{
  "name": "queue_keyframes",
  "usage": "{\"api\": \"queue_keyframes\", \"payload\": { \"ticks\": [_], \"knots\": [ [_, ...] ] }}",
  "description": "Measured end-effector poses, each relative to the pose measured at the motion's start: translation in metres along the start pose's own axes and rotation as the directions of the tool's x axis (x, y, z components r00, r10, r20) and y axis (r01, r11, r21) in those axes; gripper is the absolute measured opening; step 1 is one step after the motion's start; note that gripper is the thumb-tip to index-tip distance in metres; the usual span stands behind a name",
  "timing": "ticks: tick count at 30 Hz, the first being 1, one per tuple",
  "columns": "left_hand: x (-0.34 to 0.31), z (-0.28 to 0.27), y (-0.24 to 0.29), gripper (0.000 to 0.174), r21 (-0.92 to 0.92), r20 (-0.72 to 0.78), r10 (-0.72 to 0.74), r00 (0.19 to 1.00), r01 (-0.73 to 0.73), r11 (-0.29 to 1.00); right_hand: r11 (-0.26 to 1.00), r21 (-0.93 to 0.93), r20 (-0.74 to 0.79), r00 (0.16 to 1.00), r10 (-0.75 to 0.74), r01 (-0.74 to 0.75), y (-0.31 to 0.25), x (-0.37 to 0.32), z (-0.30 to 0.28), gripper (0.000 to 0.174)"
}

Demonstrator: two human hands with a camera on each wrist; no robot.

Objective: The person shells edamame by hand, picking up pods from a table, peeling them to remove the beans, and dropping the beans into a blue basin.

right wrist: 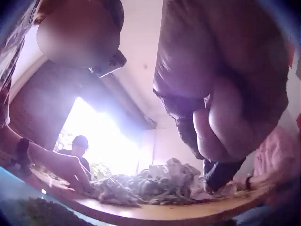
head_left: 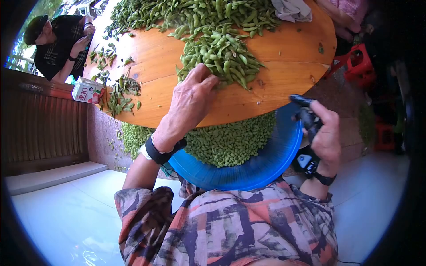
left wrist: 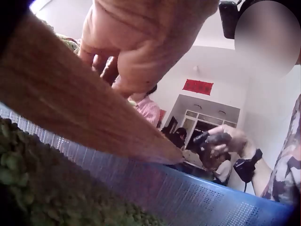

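Note:
My left hand (head_left: 191,97) reaches over the table edge, its bent fingers at the near side of a small heap of green soybean pods (head_left: 226,57). Its fingertips are hidden among the pods, and I cannot tell whether they pinch one. Off to the right, my right hand (head_left: 326,133) hovers over the rim of a blue basket (head_left: 284,155), fingers loosely bent, with nothing visible in them. Black coverings (head_left: 310,122) wrap some of its fingers. Many shelled green beans (head_left: 230,144) lie inside the basket, partly under the table edge.
A larger mound of pods (head_left: 195,15) covers the far side of the wooden table (head_left: 288,75), beside a grey cloth (head_left: 293,9). Loose leafy scraps (head_left: 120,95) and a white carton (head_left: 87,91) are at the left. Another person (head_left: 57,46) sits there; a red stool (head_left: 361,68) stands right.

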State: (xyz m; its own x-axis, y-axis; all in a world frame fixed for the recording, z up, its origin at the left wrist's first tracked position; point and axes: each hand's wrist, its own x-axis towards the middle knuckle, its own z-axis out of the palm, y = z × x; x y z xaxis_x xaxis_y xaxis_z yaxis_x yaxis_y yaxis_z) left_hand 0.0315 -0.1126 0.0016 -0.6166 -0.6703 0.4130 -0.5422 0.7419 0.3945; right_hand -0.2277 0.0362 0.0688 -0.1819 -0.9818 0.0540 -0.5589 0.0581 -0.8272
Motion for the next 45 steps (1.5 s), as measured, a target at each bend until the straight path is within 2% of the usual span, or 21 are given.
{"api": "queue_keyframes", "payload": {
  "ticks": [1,3,5,7,8,9,11,16,19,27,31,32,34,37,38,40,41,42,43,44,45],
  "knots": [
    [0.001,-0.003,0.004,0.02,-0.074,-0.053,-0.013,0.998,0.009,0.997,0.992,-0.006,0.066,0.99,-0.123,0.124,0.001,0.008,0.008,0.039],
    [0.002,-0.012,0.015,0.019,-0.218,-0.026,-0.112,0.993,0.104,0.97,0.984,0.167,0.229,0.973,0.028,-0.068,-0.01,0.018,0.026,0.034],
    [-0.003,-0.015,0.024,0.02,-0.357,0.02,-0.203,0.979,0.197,0.913,0.99,0.106,0.293,0.954,0.061,-0.096,-0.019,0.029,0.047,0.03],
    [-0.011,-0.015,0.031,0.013,-0.766,0.287,-0.389,0.875,0.454,0.456,0.993,0.107,0.268,0.963,0.017,-0.048,-0.018,0.033,0.063,0.022],
    [-0.015,-0.013,0.033,0.008,-0.838,0.335,-0.372,0.865,0.455,0.301,0.943,0.293,0.318,0.946,0.061,-0.159,-0.019,0.034,0.068,0.02],
    [-0.019,-0.011,0.035,0.008,-0.841,0.336,-0.374,0.864,0.454,0.295,0.846,0.458,0.376,0.922,0.093,-0.272,-0.019,0.034,0.071,0.017],
    [-0.026,-0.005,0.04,0.008,-0.889,0.406,-0.399,0.822,0.457,0.036,0.713,0.578,0.433,0.89,0.145,-0.397,-0.015,0.031,0.074,0.012],
    [-0.031,0.002,0.049,0.009,-0.9,0.39,-0.409,0.825,0.436,0.022,0.712,0.6,0.429,0.898,0.098,-0.364,-0.009,0.025,0.078,0.01],
    [-0.032,0.0,0.053,0.007,-0.884,0.371,-0.422,0.827,0.454,0.113,0.804,0.521,0.376,0.923,0.086,-0.288,-0.008,0.023,0.081,0.01],
    [-0.035,0.01,0.062,0.007,-0.858,0.174,-0.449,0.876,0.359,0.368,0.734,0.61,0.358,0.93,0.082,-0.299,0.0,0.018,0.081,0.006],
    [-0.035,0.011,0.063,0.016,-0.902,0.199,-0.375,0.905,0.319,0.29,0.769,0.58,0.35,0.935,0.064,-0.27,0.001,0.018,0.074,0.014],
    [-0.033,0.007,0.065,0.023,-0.933,0.317,-0.373,0.872,0.357,0.039,0.766,0.583,0.347,0.935,0.067,-0.271,0.003,0.018,0.072,0.014],
    [-0.034,0.006,0.062,0.037,-0.841,0.483,-0.248,0.84,0.367,-0.398,0.296,0.809,0.541,0.84,-0.035,-0.508,0.007,0.018,0.067,0.013],
    [-0.04,0.018,0.056,0.032,-0.674,0.558,-0.068,0.827,0.404,-0.618,0.284,0.777,0.581,0.813,0.019,-0.562,0.01,0.016,0.067,0.007],
    [-0.04,0.018,0.057,0.032,-0.694,0.559,-0.068,0.826,0.422,-0.583,0.283,0.777,0.581,0.813,0.018,-0.562,0.008,0.016,0.065,0.007],
    [-0.04,0.022,0.063,0.031,-0.79,0.534,-0.13,0.835,0.438,-0.428,0.811,0.498,0.426,0.901,0.079,-0.307,0.002,0.016,0.061,0.008],
    [-0.039,0.023,0.065,0.03,-0.859,0.494,-0.185,0.85,0.443,-0.258,0.81,0.5,0.426,0.901,0.08,-0.308,0.003,0.016,0.064,0.008],
    [-0.038,0.02,0.066,0.03,-0.859,0.494,-0.184,0.85,0.444,-0.256,0.935,0.354,0.295,0.95,-0.106,-0.006,0.004,0.015,0.068,0.01],
    [-0.035,0.016,0.068,0.029,-0.842,0.536,-0.232,0.812,0.533,-0.083,0.945,0.152,0.202,0.927,-0.316,0.289,0.005,0.015,0.07,0.013],
    [-0.034,0.012,0.07,0.029,-0.788,0.565,-0.289,0.773,0.609,0.086,0.945,0.152,0.203,0.926,-0.317,0.29,0.004,0.014,0.07,0.013],
    [-0.033,0.009,0.07,0.029,-0.789,0.564,-0.29,0.773,0.608,0.088,0.948,0.17,0.205,0.931,-0.302,0.27,0.002,0.014,0.069,0.013]
  ]
}}
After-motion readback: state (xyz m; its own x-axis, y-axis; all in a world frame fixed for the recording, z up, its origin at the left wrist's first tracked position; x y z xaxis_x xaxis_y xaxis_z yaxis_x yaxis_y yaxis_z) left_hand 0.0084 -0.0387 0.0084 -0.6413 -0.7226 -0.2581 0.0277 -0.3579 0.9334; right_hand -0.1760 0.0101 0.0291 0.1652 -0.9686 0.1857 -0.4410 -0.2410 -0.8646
